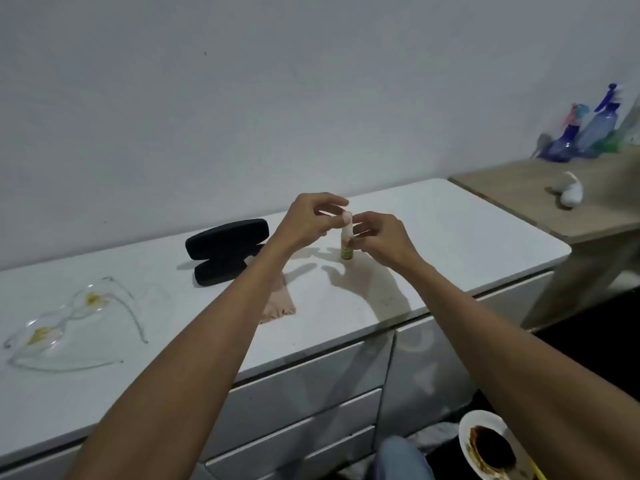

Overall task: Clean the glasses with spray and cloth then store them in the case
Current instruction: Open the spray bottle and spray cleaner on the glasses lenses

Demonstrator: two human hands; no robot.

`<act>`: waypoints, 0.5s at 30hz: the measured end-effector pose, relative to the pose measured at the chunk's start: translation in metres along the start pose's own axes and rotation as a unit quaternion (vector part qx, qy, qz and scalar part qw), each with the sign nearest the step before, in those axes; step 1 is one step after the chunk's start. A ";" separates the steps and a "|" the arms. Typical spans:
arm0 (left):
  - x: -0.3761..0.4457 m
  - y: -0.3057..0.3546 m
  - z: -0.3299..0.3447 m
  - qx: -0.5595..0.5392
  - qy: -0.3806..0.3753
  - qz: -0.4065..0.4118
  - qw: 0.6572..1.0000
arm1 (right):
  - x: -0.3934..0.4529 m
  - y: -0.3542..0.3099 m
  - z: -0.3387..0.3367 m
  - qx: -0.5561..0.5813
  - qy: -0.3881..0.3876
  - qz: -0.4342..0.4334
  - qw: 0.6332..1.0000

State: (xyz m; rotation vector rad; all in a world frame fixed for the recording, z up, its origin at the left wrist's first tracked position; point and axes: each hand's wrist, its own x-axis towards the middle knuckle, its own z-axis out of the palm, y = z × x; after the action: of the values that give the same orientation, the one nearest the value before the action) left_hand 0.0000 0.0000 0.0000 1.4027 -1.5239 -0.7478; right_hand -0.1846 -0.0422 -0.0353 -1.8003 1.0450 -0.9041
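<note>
Both hands on the spray bottle [346, 244]: left hand [304, 220] pinching its cap, right hand [382, 239] gripping the body. Glasses [69, 318] at 8 o'clock on worktop [450, 237].

White drawer unit top [450, 237] is doing all the carrying here. Far left and near: clear glasses [69, 317] lying with arms open, yellowish smears on both lenses. Toward the middle, further back, a black case [225, 254] sits open. Just right of it and nearer, a pinkish cloth [278, 303] lies flat. Right of center, a small spray bottle [346, 244] stands upright. Lower wooden table [519, 195] on the far right carries a white object [569, 195] and some spray bottles [588, 133].
</note>
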 end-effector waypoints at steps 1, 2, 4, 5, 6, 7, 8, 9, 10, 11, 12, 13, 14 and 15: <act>-0.003 0.001 0.003 0.006 0.010 0.010 1.000 | -0.004 0.001 0.003 0.007 -0.003 -0.008 1.000; -0.004 0.001 0.006 0.011 0.027 0.013 0.999 | -0.008 0.000 0.006 0.006 0.004 -0.005 1.000; -0.007 -0.001 0.015 0.006 0.056 0.015 0.998 | -0.011 0.005 0.014 0.007 0.024 -0.009 1.000; -0.009 -0.002 0.020 0.003 0.067 0.019 0.998 | -0.011 0.007 0.018 0.003 0.035 -0.011 0.999; -0.011 -0.002 0.024 0.004 0.080 0.021 0.997 | -0.011 0.008 0.021 -0.007 0.044 -0.013 0.999; -0.011 -0.002 0.026 0.001 0.091 0.024 0.996 | -0.010 0.010 0.022 -0.013 0.052 -0.014 0.998; -0.011 -0.002 0.028 -0.001 0.099 0.023 0.995 | -0.009 0.011 0.023 -0.017 0.055 -0.010 0.998; -0.011 -0.003 0.030 -0.003 0.108 0.021 0.994 | -0.008 0.011 0.024 -0.022 0.060 -0.008 0.998; -0.010 -0.003 0.032 0.001 0.117 0.021 0.993 | -0.007 0.012 0.025 -0.027 0.062 -0.007 0.998; -0.009 -0.002 0.033 0.006 0.123 0.023 0.992 | -0.006 0.012 0.026 -0.027 0.061 -0.007 0.998; -0.009 -0.002 0.034 0.014 0.128 0.027 0.991 | -0.006 0.012 0.026 -0.027 0.058 -0.008 0.998; -0.009 -0.001 0.035 0.017 0.135 0.032 0.990 | -0.005 0.012 0.026 -0.027 0.056 -0.008 0.998; -0.009 0.000 0.036 0.017 0.143 0.038 0.989 | -0.005 0.013 0.025 -0.028 0.054 -0.008 0.998; -0.009 0.000 0.035 0.012 0.154 0.044 0.987 | -0.004 0.014 0.025 -0.031 0.053 -0.008 0.998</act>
State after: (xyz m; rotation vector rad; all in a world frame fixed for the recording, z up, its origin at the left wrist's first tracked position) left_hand -0.0323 0.0038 -0.0160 1.3862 -1.3452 -0.4353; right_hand -0.1679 -0.0350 -0.0581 -1.8295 1.1382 -0.9959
